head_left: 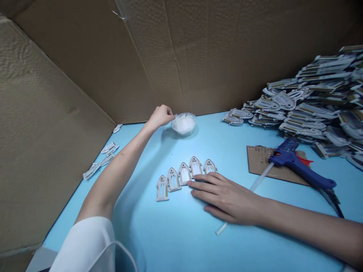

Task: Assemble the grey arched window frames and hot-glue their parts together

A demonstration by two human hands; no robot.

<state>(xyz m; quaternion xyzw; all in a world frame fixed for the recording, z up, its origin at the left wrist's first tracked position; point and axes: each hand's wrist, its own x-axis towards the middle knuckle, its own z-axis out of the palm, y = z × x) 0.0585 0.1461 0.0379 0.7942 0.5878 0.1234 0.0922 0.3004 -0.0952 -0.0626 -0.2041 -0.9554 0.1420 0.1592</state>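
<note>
Head view.

Item: row of five arched pieces point(184, 166), mid-worktop point(176, 241), set side by side; the rightmost partly covered by fingers.
Item: clear bowl point(194, 124) with white contents point(185, 123), near the rear cardboard wall point(204, 75).
Item: blue glue gun point(302, 170) on a cardboard scrap point(255, 160); its glue stick point(262, 176) runs out beneath the right hand point(231, 198).
Item: heaped pile of similar pieces point(306, 102), right rear; a few loose pieces point(109, 151) at left.

Hazards, as judged: a sideways drag of the right hand could skew the row; its wrist could nudge the glue stick and turn the gun; a tug at the bowl's edge could tip it.

Grip, left hand point(161, 115): fingers curled together at the bowl's edge; whether they pinch anything cannot be told.
Grip, right hand: palm down, fingers extended and slightly parted, fingertips at the row's right end, nothing grasped.
</note>
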